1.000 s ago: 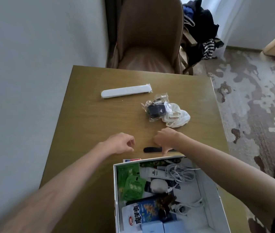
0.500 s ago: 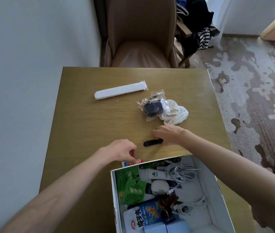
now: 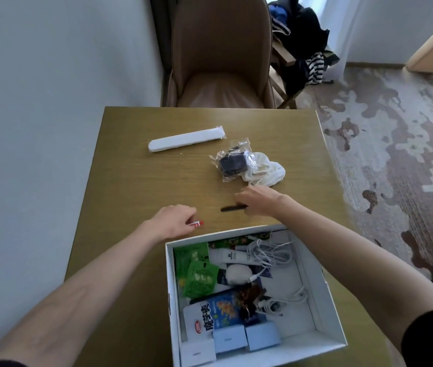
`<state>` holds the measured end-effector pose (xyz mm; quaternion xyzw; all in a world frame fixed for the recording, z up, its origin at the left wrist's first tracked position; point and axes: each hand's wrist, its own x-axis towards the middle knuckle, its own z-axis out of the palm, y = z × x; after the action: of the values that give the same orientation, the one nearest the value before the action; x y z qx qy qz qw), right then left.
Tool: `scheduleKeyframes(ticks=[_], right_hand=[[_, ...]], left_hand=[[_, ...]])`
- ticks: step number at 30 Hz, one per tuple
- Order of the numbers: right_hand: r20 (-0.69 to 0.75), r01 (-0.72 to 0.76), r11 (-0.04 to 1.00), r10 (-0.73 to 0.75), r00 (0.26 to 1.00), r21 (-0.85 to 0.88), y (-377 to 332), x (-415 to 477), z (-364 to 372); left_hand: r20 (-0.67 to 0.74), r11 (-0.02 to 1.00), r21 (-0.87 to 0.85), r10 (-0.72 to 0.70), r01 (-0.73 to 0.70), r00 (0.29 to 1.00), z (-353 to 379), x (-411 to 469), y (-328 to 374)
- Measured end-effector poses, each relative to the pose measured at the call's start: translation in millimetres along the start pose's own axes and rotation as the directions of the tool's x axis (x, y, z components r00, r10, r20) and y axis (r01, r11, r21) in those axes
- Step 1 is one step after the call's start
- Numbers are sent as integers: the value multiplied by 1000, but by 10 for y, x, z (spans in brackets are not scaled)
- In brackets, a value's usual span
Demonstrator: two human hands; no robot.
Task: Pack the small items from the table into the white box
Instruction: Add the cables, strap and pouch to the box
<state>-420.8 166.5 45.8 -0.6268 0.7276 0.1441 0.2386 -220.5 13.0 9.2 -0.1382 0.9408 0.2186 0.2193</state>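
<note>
Packet (image 3: 199,223) now in left hand (image 3: 174,219)

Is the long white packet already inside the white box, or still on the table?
Out. The long white packet lies flat on the table, beyond the far wall of the white box.

Soft, even daylight reaches me from the curtain (image 3: 340,35) at upper right, leaving only faint shadows on the table (image 3: 130,181). I see the right hand (image 3: 259,200) smeared by motion, and the wide lens bends the wall (image 3: 38,128) and stretches both forearms (image 3: 51,313) near the bottom corners.
</note>
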Motion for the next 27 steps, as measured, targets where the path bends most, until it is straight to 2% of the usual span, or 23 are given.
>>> scheduleKeyframes(ticks=[2,4,6,9,11,14,18,22,27], right_hand=[[-169,28,993,-8,986,117,-26,-112,-109],[-324,63,981,0,946,186,-73,-244,-228],[-439,116,960,7,898,253,-135,-407,-343],[-523,182,927,18,852,328,-245,-687,-486],[-465,176,921,7,885,349,-354,-879,-566],[-267,211,895,-109,958,393,-547,-1140,-570],[-55,265,882,-264,963,390,-860,-1348,-296],[27,288,919,-306,952,270,-1201,-1269,125],[-12,309,917,-316,949,253,-1371,-1243,375]], left_hand=[[-69,963,-256,-110,89,992,-44,-96,34],[-160,899,-424,-190,107,969,-121,-205,82],[-295,862,-500,-254,77,921,-205,-346,148],[-514,850,-526,-344,29,786,-282,-625,292],[-600,869,-494,-337,-5,726,-279,-851,425],[-673,891,-451,-296,-59,678,-236,-1230,658],[-735,903,-425,-303,-65,607,-80,-1684,961],[-701,915,-404,-297,-18,648,178,-1948,1211],[-652,943,-330,-260,42,712,446,-2104,1327]])
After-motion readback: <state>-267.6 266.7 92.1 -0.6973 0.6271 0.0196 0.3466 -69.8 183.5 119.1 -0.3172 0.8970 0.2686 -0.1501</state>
